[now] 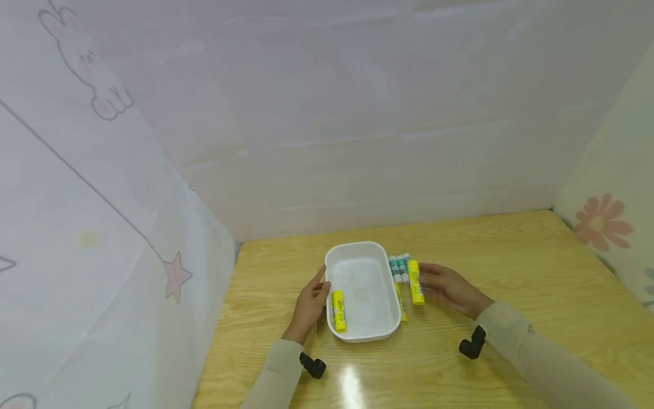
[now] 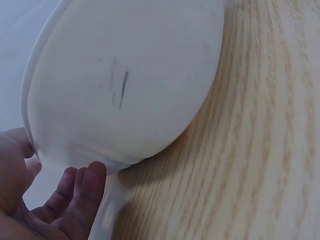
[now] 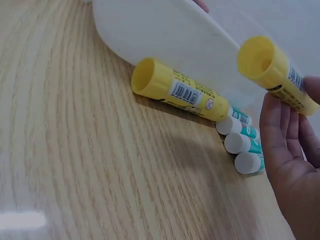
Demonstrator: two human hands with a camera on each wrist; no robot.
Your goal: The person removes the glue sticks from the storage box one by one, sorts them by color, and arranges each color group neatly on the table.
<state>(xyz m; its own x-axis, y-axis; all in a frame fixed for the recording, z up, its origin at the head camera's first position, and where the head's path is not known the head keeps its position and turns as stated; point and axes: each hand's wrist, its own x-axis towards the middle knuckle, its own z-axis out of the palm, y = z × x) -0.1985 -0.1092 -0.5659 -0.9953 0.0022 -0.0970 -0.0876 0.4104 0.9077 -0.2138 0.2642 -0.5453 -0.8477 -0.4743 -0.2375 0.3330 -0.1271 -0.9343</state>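
My right hand [image 1: 452, 291] grips a yellow glue stick [image 1: 415, 283] between thumb and fingers, raised above the table just right of the white tray [image 1: 364, 304]. In the right wrist view, the held stick's hollow end faces the camera. My left hand [image 1: 309, 304] holds the tray's left side, thumb at the rim and fingertips [image 2: 95, 175] against the outer wall. One yellow glue stick [image 1: 339, 311] lies inside the tray near its front left corner. Outside, along the tray's right wall, lies another yellow glue stick [image 3: 180, 92], partly hidden in the head view.
Several small teal glue sticks with white ends [image 3: 239, 143] lie side by side on the table, right of the tray and beyond the yellow stick there. The wooden table [image 1: 511, 250] meets cloth-like walls at the back and sides.
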